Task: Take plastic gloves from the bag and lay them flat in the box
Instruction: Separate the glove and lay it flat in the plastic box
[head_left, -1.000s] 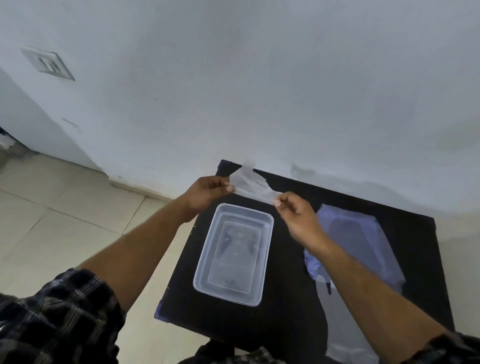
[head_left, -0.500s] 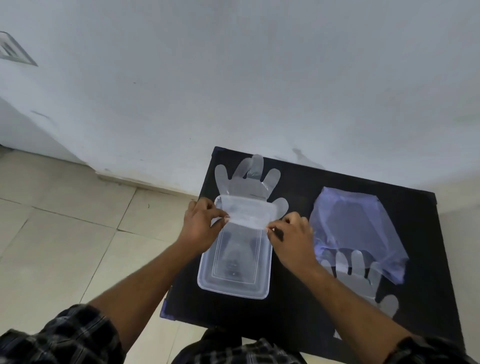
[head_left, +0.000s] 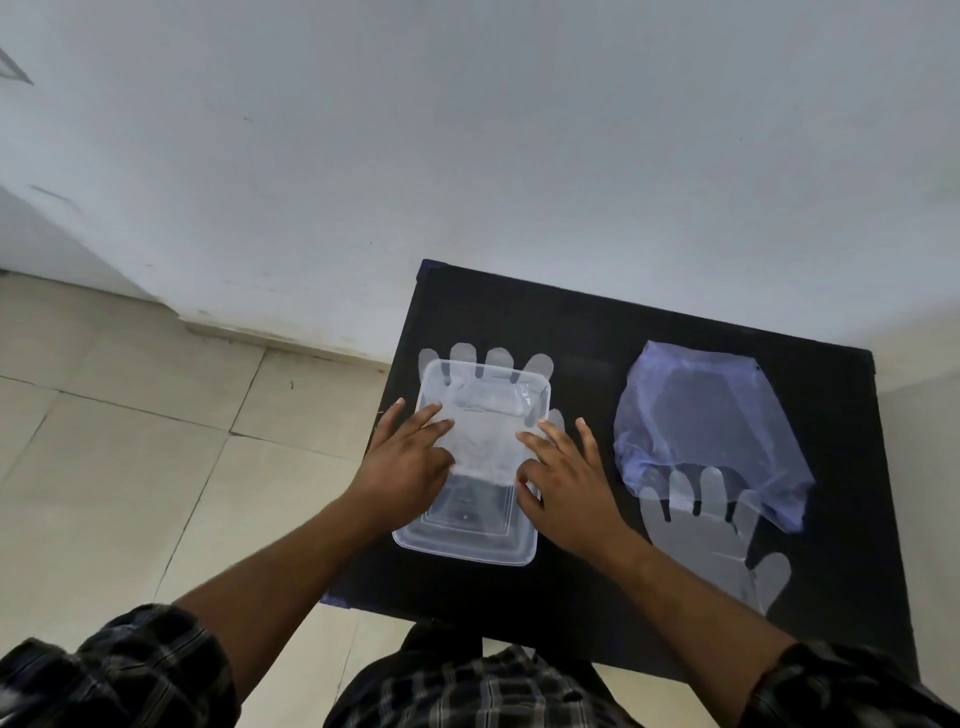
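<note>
A clear plastic box (head_left: 462, 540) sits on the left half of the black table (head_left: 582, 332). A clear plastic glove (head_left: 485, 410) lies across the box's far half, its fingertips hanging over the far rim onto the table. My left hand (head_left: 410, 457) and my right hand (head_left: 561, 473) press down flat on the glove's cuff end, fingers spread, one at each side of the box. To the right lies a bluish plastic bag (head_left: 711, 415), and a second clear glove (head_left: 711, 535) pokes out of its near opening.
The table stands against a white wall (head_left: 467, 130). Beige floor tiles (head_left: 130, 441) lie to the left, past the table's left edge. My checked sleeves (head_left: 114, 670) show at the bottom.
The glove went from pinched in the air between both hands to spread over the box. Both hands have let go of the pinch and now lie flat on it.
</note>
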